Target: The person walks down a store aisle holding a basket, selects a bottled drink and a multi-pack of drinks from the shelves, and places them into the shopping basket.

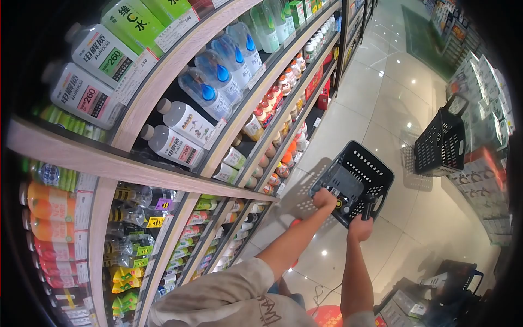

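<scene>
black basket (377,170) over the tiled floor (348,122) has at least one small item (339,204) already in it, right hand (359,228) gripping its near side, left hand (325,199) curled at its left, hold unclear; what remains undone cannot be told.

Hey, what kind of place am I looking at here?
Most likely a supermarket or convenience store. Long shelves hold rows of bottled drinks, price labels line the shelf edges, and there is a black shopping basket at the person's hands.
</scene>
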`<state>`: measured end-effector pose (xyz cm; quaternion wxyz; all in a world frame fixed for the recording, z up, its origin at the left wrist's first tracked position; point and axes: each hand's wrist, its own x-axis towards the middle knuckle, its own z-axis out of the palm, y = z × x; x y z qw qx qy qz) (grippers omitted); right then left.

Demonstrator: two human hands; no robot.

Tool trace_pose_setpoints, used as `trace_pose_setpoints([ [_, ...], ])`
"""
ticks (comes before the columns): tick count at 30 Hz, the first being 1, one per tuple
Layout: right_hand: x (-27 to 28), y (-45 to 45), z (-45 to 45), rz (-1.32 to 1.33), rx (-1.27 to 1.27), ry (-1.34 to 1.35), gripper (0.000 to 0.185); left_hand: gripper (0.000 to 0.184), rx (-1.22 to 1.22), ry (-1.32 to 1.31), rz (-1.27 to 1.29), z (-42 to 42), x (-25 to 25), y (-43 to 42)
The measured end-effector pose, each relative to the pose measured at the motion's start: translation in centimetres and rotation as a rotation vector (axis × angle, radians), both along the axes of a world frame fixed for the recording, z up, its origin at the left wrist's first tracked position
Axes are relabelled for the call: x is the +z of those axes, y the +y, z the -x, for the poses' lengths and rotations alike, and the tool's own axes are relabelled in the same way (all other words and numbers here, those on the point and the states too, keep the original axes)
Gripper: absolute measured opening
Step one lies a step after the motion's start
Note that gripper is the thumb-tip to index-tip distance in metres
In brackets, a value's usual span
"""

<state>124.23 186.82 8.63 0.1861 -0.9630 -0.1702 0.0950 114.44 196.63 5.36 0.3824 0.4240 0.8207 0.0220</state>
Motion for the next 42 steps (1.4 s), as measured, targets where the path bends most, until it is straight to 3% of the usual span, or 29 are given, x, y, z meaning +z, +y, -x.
trace_pose_setpoints([
  [15, 0.3, 3.8, -1.7, 0.024, -0.033, 0.016, 0.031, 0.017, -0.001, 0.023, -0.061, -1.7, 0.8, 3.3],
  [17, 0.7, 4.4, -1.8, 0.047, -0.033, 0.022, 0.032, 0.028, 0.009, -0.024, -0.021, -1.8, 0.5, 4.1],
  [25, 0.6, 7.0, -3.2, 0.016, -0.018, 0.003, 0.030, 0.029, 0.041, -0.043, -0.027, -3.3, 0.9, 6.6],
  [27, 0.8, 7.5, -3.7, 0.028, -0.017, 0.022, 0.029, 0.028, 0.021, -0.038, -0.029, -3.7, 0.9, 7.1],
  [29, 0.7, 7.9, -4.0, 0.044, -0.029, 0.024, 0.028, 0.016, 0.001, 0.018, -0.042, -4.1, 1.3, 7.4],
  [33, 1.3, 8.1, -3.8, 0.023, -0.024, 0.026, 0.027, 0.016, 0.018, 0.019, -0.017, -4.1, 1.5, 7.5],
  [36, 1.0, 8.2, -4.1, 0.066, -0.023, 0.054, 0.027, 0.024, -0.003, -0.001, 0.042, -4.1, 0.2, 7.8],
  [42, 1.3, 8.6, -4.3, 0.109, -0.025, 0.057, 0.027, 0.024, 0.019, 0.023, 0.033, -4.5, -0.1, 7.8],
])
